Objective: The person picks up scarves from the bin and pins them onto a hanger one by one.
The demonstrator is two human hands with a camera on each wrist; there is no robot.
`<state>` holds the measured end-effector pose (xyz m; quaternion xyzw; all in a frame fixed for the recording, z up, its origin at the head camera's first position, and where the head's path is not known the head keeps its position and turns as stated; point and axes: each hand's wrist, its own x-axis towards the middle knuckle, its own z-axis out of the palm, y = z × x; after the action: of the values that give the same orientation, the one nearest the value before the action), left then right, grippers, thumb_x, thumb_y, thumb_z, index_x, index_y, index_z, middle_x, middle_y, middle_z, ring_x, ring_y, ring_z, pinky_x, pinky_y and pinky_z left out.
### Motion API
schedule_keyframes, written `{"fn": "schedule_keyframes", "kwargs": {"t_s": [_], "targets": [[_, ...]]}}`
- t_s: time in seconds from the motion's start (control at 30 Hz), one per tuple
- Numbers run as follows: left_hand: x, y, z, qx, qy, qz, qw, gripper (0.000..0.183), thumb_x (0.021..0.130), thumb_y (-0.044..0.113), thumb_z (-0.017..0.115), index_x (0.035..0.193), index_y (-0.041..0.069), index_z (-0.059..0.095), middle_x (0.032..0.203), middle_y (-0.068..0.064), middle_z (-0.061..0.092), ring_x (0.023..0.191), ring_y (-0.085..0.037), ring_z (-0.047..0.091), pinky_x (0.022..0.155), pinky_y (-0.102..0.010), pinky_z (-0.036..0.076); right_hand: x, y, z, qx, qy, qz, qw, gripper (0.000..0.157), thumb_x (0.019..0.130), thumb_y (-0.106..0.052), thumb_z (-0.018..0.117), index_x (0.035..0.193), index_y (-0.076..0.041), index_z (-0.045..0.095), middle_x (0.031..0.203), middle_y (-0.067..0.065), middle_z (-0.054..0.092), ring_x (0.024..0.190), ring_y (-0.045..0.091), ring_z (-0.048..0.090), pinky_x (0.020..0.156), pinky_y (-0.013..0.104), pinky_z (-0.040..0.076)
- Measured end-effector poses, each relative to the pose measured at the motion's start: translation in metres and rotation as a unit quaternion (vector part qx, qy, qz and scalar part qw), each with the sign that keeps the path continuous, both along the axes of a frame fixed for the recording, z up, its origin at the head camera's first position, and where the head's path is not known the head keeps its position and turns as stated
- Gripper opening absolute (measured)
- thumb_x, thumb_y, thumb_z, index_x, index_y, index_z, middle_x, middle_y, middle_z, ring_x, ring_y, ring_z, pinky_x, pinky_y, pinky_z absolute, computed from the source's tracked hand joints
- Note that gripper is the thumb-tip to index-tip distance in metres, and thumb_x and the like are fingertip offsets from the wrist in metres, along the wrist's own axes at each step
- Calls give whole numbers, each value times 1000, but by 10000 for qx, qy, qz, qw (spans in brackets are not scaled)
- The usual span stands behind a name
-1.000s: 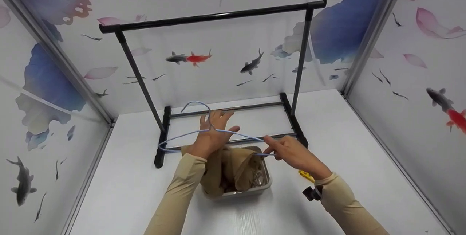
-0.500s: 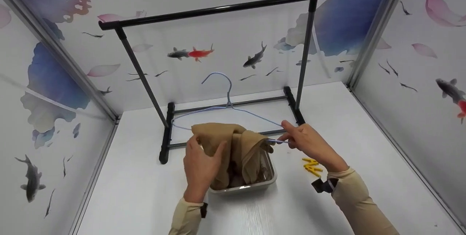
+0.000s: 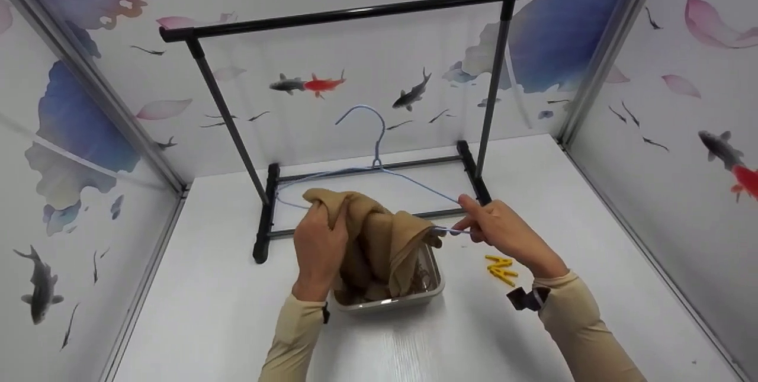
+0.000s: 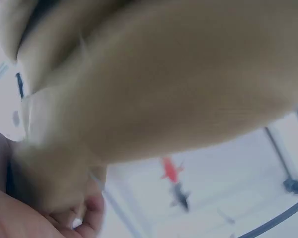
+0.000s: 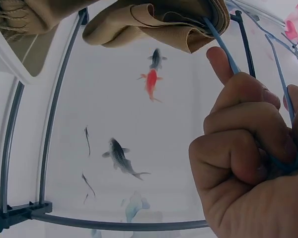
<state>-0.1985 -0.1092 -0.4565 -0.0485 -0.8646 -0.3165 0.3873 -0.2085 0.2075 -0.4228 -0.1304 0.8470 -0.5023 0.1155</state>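
Note:
A blue wire hanger (image 3: 377, 154) stands tilted over the table with its hook upward. My right hand (image 3: 503, 231) grips its right end, and in the right wrist view the fingers (image 5: 238, 119) curl round the blue wire. Draped over the hanger's lower bar is a brown scarf (image 3: 367, 240), whose fringe shows in the right wrist view. At the scarf's upper left, my left hand (image 3: 320, 249) pinches a fold between thumb and fingers. The scarf's lower part hangs into a light plastic bin (image 3: 388, 304). Blurred scarf cloth (image 4: 179, 84) fills most of the left wrist view.
A black garment rack (image 3: 355, 13) stands behind the hands, its base (image 3: 260, 240) flat on the white table. Yellow clothespins (image 3: 502, 269) lie right of the bin. Walls printed with fish and petals enclose the table at the back and both sides.
My left hand, first open behind the hanger, has come to the front and taken hold of the scarf's left part. The hanger has risen and shifted right; the right hand keeps its grip.

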Motion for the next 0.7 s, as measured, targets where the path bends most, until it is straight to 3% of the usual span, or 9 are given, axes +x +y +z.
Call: {"fn": "schedule_keyframes", "kwargs": {"t_s": [0.1, 0.27, 0.33, 0.37, 0.43, 0.5, 0.6, 0.67, 0.7], "targets": [[-5, -10, 11, -252, -27, 332, 9991, 26, 93, 20, 76, 82, -1, 66, 73, -15, 62, 63, -35, 64, 57, -48, 53, 1, 1, 1, -39, -132, 124, 9998, 70, 108, -55, 37, 93, -2, 80, 60, -3, 45, 58, 11, 39, 56, 23, 29], [0, -22, 12, -825, -701, 1176, 9871, 41, 90, 29, 81, 99, -9, 66, 91, -23, 65, 80, -39, 66, 69, -50, 56, 6, 7, 5, -137, -178, 28, 9997, 69, 108, -53, 39, 90, -1, 79, 59, -2, 46, 58, 11, 40, 58, 23, 32], [7, -20, 13, -956, -761, 1303, 9839, 45, 89, 33, 81, 103, -7, 65, 98, -22, 65, 89, -39, 65, 76, -51, 55, 7, 8, 6, -70, -142, 21, 9999, 68, 108, -53, 39, 88, -1, 79, 59, -2, 46, 60, 11, 42, 61, 24, 35], [11, -17, 14, -998, -717, 1211, 9850, 42, 89, 32, 81, 103, -5, 67, 99, -21, 65, 92, -38, 64, 78, -52, 53, 7, 8, 6, -32, -122, 44, 9999, 68, 108, -54, 39, 88, -2, 79, 59, -2, 46, 60, 11, 43, 61, 24, 36], [18, -9, 18, -1131, -644, 643, 9894, 35, 91, 31, 80, 105, 1, 69, 104, -16, 67, 100, -36, 62, 84, -53, 51, 7, 7, 7, -17, -102, 101, 9999, 69, 108, -54, 39, 86, -2, 78, 59, -2, 47, 61, 11, 44, 62, 24, 37], [22, 1, 23, -1411, -742, -281, 9868, 28, 93, 29, 77, 110, 7, 73, 110, -10, 70, 112, -33, 61, 92, -55, 47, 7, 4, 8, -66, -89, 142, 9998, 70, 108, -55, 39, 84, -2, 78, 59, -2, 45, 61, 12, 43, 61, 24, 35], [24, 15, 27, -1890, -1282, -1580, 9607, 29, 98, 30, 71, 121, 13, 73, 116, -4, 73, 122, -28, 58, 103, -58, 42, 7, 2, 9, -174, -73, 147, 9997, 70, 108, -54, 39, 82, -1, 76, 59, -2, 44, 61, 12, 42, 60, 24, 33], [22, 22, 27, -2119, -1542, -1924, 9457, 32, 100, 33, 68, 125, 15, 73, 115, -1, 74, 123, -25, 59, 105, -57, 41, 7, 1, 9, -210, -31, 104, 9997, 70, 108, -54, 39, 83, -1, 77, 59, -1, 43, 60, 13, 41, 59, 24, 31], [21, 25, 26, -2187, -1572, -1948, 9431, 31, 100, 33, 67, 124, 15, 73, 113, 0, 75, 120, -24, 60, 105, -56, 42, 7, 1, 8, -208, -28, 88, 9997, 69, 108, -53, 40, 83, -1, 77, 59, -1, 43, 60, 13, 41, 59, 25, 30]]}}
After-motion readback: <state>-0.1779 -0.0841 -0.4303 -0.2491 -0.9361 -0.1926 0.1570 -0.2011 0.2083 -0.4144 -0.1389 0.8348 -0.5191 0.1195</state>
